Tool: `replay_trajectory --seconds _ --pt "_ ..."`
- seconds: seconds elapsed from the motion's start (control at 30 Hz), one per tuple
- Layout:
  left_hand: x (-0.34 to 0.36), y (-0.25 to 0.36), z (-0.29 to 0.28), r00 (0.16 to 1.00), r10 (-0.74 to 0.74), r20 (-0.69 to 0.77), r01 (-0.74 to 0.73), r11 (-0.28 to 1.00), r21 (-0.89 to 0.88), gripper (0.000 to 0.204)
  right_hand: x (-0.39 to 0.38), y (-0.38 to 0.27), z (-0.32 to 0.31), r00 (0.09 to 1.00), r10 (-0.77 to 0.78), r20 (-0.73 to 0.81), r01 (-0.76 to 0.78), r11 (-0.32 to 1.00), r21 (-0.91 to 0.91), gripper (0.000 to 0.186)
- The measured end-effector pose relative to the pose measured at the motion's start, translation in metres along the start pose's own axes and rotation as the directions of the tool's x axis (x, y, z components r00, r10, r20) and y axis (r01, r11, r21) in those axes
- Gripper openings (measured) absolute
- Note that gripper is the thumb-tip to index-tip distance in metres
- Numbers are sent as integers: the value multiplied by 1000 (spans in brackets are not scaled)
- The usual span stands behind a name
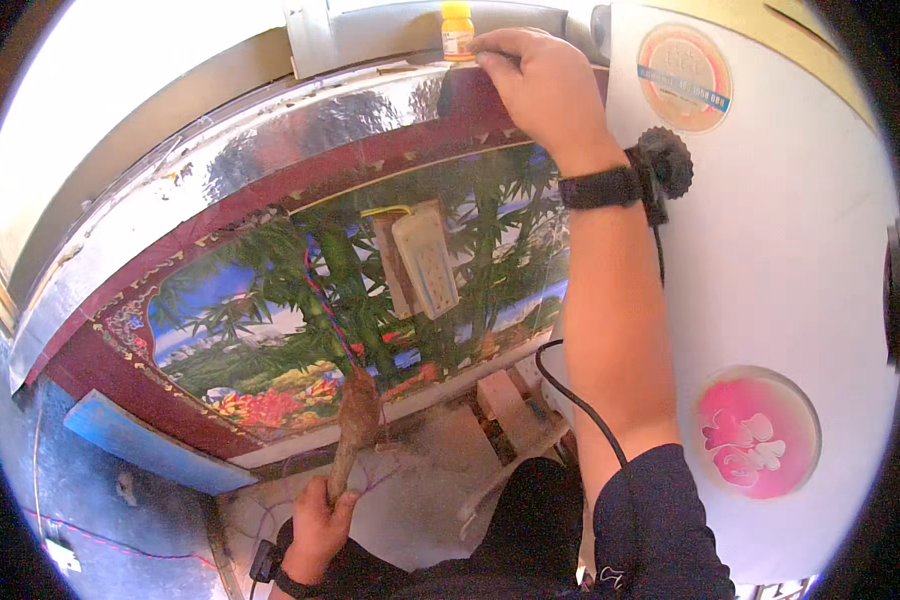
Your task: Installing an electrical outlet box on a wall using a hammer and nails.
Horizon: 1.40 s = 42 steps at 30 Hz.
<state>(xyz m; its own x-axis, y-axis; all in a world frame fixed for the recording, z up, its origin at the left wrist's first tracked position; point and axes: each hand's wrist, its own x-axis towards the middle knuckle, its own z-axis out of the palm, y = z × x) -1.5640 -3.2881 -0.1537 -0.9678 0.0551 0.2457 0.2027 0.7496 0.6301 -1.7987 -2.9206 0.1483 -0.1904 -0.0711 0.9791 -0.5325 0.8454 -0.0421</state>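
Observation:
My left hand [320, 528], low in the view, is closed round the narrow lower end of a rough brown stick-like piece [358, 415]. It tilts upward and is thicker at its top; its exact kind I cannot make out. Up at the ledge [350, 108], my right hand [545, 85] has its finger and thumb drawn together. Whatever lies between them is too small to tell. A small yellow-capped bottle [457, 35] stands upright right beside these fingertips.
A picture panel [270, 330] with bamboo and flowers covers the front below the ledge. On it hang a white power strip [426, 262] and a twisted red-blue wire [328, 310]. A white cabinet [780, 270] stands at right, a blue board [155, 440] at lower left.

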Motion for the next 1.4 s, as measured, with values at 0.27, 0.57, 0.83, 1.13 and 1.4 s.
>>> replay_trajectory --seconds 0.27,0.57,0.83,1.13,1.4 --pt "-8 0 -8 996 -87 14 88 996 -25 31 54 -28 31 864 -156 479 134 988 80 26" --pt "-15 0 -10 994 -106 11 107 993 -47 28 81 -31 51 723 -55 689 134 989 -62 28" --pt "-16 6 -9 999 -34 -32 34 999 -7 28 63 -28 48 925 43 378 -79 994 80 19" --pt "-22 8 -8 996 -91 -10 91 996 -1 28 52 -22 50 984 90 156 -146 904 401 18" --pt "-20 19 -3 995 -96 17 96 995 -8 28 -13 -33 -10 999 -43 16 44 995 -85 18"
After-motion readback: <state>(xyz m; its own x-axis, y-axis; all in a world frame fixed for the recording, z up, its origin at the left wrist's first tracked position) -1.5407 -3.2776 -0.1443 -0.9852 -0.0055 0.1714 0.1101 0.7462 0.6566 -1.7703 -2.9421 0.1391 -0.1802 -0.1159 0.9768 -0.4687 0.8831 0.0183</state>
